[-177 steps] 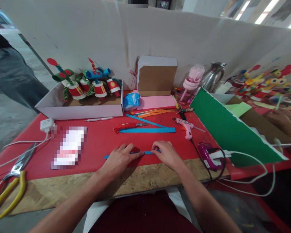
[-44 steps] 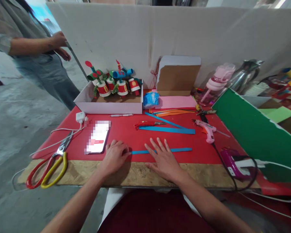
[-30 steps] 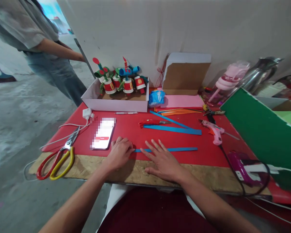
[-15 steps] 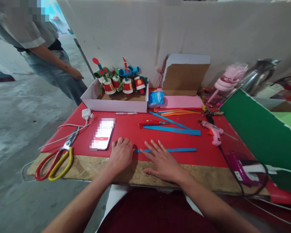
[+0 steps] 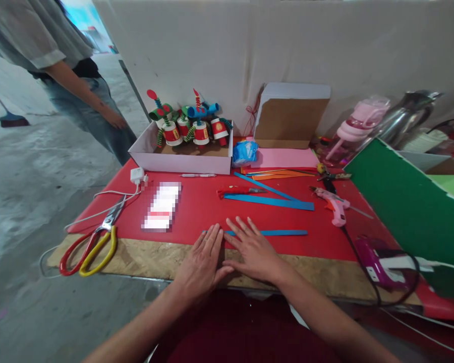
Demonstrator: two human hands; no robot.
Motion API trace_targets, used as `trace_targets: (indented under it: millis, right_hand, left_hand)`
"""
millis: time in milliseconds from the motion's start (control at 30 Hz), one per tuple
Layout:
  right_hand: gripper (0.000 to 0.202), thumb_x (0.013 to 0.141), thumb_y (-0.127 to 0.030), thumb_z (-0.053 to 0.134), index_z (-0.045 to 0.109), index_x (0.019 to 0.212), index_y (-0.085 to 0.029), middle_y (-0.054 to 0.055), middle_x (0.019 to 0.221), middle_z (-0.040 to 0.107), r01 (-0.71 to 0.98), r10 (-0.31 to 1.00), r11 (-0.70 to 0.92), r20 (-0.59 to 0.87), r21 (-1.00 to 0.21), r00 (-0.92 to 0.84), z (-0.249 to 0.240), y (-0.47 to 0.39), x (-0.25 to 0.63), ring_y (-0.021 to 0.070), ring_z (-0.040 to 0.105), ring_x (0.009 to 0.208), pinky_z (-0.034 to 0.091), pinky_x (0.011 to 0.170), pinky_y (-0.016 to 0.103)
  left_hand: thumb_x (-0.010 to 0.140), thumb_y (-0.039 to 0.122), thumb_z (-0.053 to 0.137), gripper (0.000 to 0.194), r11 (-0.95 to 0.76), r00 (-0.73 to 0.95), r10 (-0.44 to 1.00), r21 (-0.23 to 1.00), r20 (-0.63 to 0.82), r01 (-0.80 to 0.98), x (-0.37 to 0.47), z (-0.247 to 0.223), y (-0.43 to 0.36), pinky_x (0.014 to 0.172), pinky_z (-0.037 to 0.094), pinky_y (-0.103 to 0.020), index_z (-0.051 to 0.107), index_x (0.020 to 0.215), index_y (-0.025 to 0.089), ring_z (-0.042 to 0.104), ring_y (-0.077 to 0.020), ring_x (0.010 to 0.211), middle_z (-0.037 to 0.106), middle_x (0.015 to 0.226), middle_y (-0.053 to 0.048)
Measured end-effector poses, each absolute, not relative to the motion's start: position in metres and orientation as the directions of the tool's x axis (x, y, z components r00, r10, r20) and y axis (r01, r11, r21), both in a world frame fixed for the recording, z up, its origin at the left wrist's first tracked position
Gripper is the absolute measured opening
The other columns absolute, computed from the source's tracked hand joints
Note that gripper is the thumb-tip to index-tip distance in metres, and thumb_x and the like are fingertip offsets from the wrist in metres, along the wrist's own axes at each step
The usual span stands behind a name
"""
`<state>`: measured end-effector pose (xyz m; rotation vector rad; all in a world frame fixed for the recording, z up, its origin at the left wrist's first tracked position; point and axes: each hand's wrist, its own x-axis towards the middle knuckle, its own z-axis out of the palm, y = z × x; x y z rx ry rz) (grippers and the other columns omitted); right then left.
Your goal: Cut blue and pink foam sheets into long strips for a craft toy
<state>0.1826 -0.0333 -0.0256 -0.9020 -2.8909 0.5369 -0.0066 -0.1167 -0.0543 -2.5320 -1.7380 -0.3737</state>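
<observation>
A narrow blue paper strip (image 5: 285, 233) lies across the red table covering near the front edge. My left hand (image 5: 202, 257) rests flat over its left end, fingers stretched out. My right hand (image 5: 251, 249) lies flat on the strip's middle, its fingers spread. The two hands nearly meet, and parts of the strip are hidden beneath them. Beyond them lie a wider blue strip (image 5: 270, 201) and another thin blue strip (image 5: 265, 185). A red-handled tool with a metal tip (image 5: 240, 190) lies along the wide strip.
Large scissors (image 5: 98, 239) and a phone (image 5: 162, 206) lie to the left. A white box (image 5: 181, 164) holds several paper-cup figures. On the right are a pink glue gun (image 5: 335, 204), a purple object (image 5: 378, 262) and a green board (image 5: 408, 212). A person (image 5: 75, 85) stands back left.
My left hand has slid right towards the right hand, and its curled fingers have straightened over the strip. My right hand has stayed in place.
</observation>
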Motion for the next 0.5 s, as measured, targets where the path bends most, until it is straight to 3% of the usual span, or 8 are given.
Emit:
trace_targets:
  millis: [133, 300, 400, 500]
  right_hand:
    - [0.078, 0.09, -0.073, 0.036, 0.03, 0.153, -0.027, 0.009, 0.162, 0.018, 0.547, 0.569, 0.753, -0.055, -0.365, -0.821, -0.023, -0.033, 0.182, 0.0322, 0.013, 0.149, 0.01, 0.121, 0.056]
    - [0.078, 0.09, -0.073, 0.036, 0.03, 0.153, -0.028, 0.008, 0.162, 0.018, 0.545, 0.566, 0.754, -0.056, -0.367, -0.822, -0.022, -0.033, 0.182, 0.0318, 0.014, 0.149, 0.01, 0.121, 0.056]
    - [0.078, 0.089, -0.073, 0.037, 0.032, 0.152, -0.028, 0.008, 0.162, 0.019, 0.553, 0.575, 0.749, -0.058, -0.364, -0.816, -0.021, -0.034, 0.182, 0.031, 0.013, 0.149, 0.01, 0.121, 0.054]
    - [0.078, 0.09, -0.072, 0.039, 0.034, 0.152, -0.025, 0.009, 0.162, 0.019, 0.558, 0.578, 0.749, -0.061, -0.358, -0.814, -0.02, -0.036, 0.181, 0.031, 0.011, 0.15, 0.01, 0.121, 0.054]
  left_hand:
    - [0.097, 0.06, 0.026, 0.075, -0.366, 0.353, 0.909, 0.018, 0.222, 0.93, -0.032, -0.052, -0.12, 0.114, 0.035, -0.045, 0.031, 0.148, 0.006, 0.037, -0.0296, 0.142, 0.044, 0.15, -0.021]
    - [0.099, 0.055, 0.02, 0.067, -0.301, 0.308, 0.917, -0.064, 0.254, 0.951, -0.049, -0.041, -0.126, 0.111, 0.036, -0.047, 0.032, 0.148, 0.011, 0.042, -0.028, 0.139, 0.051, 0.145, -0.016]
    - [0.1, 0.052, 0.023, 0.065, -0.26, 0.266, 0.915, -0.062, 0.305, 0.964, -0.038, -0.036, -0.125, 0.112, 0.035, -0.048, 0.03, 0.149, 0.011, 0.039, -0.0293, 0.14, 0.052, 0.144, -0.017]
    - [0.1, 0.051, 0.025, 0.066, -0.345, 0.336, 0.881, -0.032, 0.332, 0.938, -0.019, -0.039, -0.121, 0.111, 0.038, -0.044, 0.027, 0.15, 0.007, 0.043, -0.0276, 0.138, 0.053, 0.143, -0.018]
